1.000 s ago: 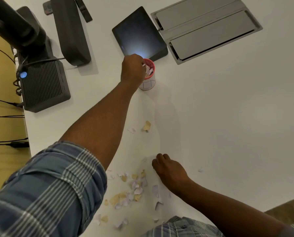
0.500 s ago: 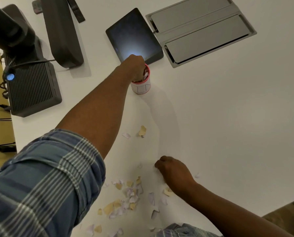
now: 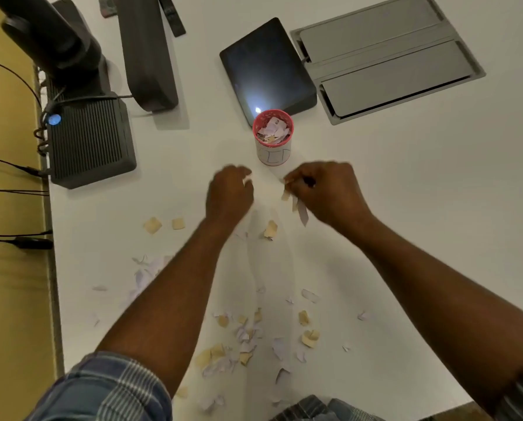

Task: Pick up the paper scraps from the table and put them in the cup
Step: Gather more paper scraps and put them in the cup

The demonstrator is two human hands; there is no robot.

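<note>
Both hands hovered just short of the cup, right hand pinching paper scraps, left hand pinching one scrap.

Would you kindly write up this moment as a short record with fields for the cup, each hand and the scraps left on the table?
cup: red-rimmed cup, upright, already holding scraps
left hand: left hand just short of the cup, pinching a small scrap
right hand: right hand beside the cup, fingers curled round several paper strips
scraps left: many, mostly in a loose pile near the table edge
</note>
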